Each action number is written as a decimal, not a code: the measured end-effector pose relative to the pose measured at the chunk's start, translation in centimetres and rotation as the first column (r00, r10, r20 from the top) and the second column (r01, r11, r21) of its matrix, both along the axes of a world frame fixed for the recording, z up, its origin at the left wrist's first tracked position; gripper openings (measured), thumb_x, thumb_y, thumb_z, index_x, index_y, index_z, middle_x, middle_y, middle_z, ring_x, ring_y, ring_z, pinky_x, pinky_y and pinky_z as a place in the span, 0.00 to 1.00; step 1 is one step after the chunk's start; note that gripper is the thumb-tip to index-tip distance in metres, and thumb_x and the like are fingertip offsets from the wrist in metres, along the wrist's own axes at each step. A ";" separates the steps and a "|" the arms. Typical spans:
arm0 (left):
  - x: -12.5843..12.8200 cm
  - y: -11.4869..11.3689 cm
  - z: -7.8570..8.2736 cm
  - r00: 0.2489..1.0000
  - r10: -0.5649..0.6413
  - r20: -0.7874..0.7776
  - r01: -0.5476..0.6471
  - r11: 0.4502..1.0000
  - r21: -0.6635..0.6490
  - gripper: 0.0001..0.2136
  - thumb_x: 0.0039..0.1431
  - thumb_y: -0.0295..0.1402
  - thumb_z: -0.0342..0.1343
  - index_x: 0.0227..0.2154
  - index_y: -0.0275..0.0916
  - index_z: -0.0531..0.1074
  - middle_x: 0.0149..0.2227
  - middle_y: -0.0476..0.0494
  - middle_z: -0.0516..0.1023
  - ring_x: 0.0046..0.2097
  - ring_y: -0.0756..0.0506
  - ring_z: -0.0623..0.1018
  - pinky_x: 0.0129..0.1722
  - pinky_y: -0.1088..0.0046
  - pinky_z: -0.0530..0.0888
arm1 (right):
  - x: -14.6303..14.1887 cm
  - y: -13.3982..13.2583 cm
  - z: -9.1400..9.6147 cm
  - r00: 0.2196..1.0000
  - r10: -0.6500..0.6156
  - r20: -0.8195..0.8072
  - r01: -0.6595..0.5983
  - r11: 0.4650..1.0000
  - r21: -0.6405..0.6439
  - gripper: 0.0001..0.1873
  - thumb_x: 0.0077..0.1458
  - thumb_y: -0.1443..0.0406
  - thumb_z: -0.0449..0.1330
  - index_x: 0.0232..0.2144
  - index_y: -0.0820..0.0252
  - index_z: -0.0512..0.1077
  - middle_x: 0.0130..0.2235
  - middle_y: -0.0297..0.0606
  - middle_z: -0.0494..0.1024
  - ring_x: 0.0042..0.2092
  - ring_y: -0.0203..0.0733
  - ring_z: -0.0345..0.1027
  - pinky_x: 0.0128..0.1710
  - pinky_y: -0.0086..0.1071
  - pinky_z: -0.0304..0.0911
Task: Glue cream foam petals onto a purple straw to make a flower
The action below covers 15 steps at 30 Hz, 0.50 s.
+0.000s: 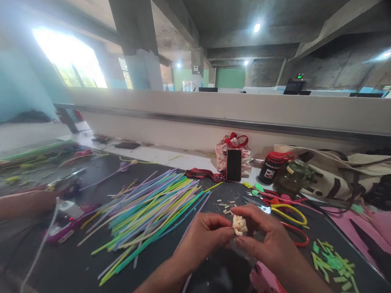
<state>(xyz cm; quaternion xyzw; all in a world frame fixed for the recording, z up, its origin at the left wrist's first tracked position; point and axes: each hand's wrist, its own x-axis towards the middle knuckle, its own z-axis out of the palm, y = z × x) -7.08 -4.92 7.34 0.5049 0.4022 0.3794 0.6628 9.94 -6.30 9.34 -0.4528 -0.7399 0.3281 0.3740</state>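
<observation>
A small cream-coloured bundle, curled like a flower bud (pixel 240 225), is held up between both hands over the dark table. My left hand (pixel 209 234) pinches its left side between thumb and forefinger. The fingers and thumb of my right hand (pixel 264 236) close on its right side. Left of the hands lies a wide heap of pastel pipe cleaners (pixel 152 211) in green, yellow, blue and purple. Several short cream cut pieces (pixel 227 206) are scattered just behind the fingers.
Yellow-handled scissors (pixel 288 213) and red-handled scissors (pixel 297 236) lie right of my hands. Green and yellow clippings (pixel 332 260) sit at the right edge. Behind stand a phone (pixel 233 166), a black bottle (pixel 270 169) and a glass jar (pixel 293 177). At left, another person's arm (pixel 26 205) reaches near a purple device (pixel 69 224).
</observation>
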 end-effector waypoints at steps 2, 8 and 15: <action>0.1 -0.1 0.1 1.000 0.012 -0.022 -0.012 1.000 0.029 0.07 0.41 0.33 0.60 0.21 0.34 0.76 0.17 0.52 0.69 0.21 0.55 0.64 0.23 0.79 0.59 | 0.0 -0.1 -0.1 1.000 0.007 0.017 -0.007 1.000 0.025 0.16 0.45 0.64 0.61 0.40 0.55 0.71 0.34 0.34 0.71 0.31 0.37 0.64 0.30 0.28 0.61; 0.4 -0.3 0.0 0.996 0.040 -0.074 -0.037 0.999 0.039 0.06 0.42 0.32 0.58 0.21 0.34 0.76 0.16 0.52 0.68 0.21 0.54 0.64 0.23 0.79 0.59 | -0.1 -0.3 -0.3 0.999 -0.010 0.049 0.008 0.999 0.036 0.14 0.46 0.65 0.60 0.39 0.57 0.71 0.32 0.34 0.71 0.32 0.37 0.64 0.31 0.29 0.60; -0.8 0.2 -0.4 0.992 0.059 -0.109 -0.059 0.998 0.004 0.11 0.43 0.39 0.59 0.23 0.35 0.74 0.16 0.53 0.67 0.17 0.58 0.59 0.17 0.82 0.54 | 2.6 -0.8 -1.5 0.980 -0.131 0.150 0.124 0.991 0.056 0.19 0.49 0.66 0.57 0.47 0.55 0.66 0.39 0.36 0.73 0.37 0.38 0.68 0.34 0.30 0.65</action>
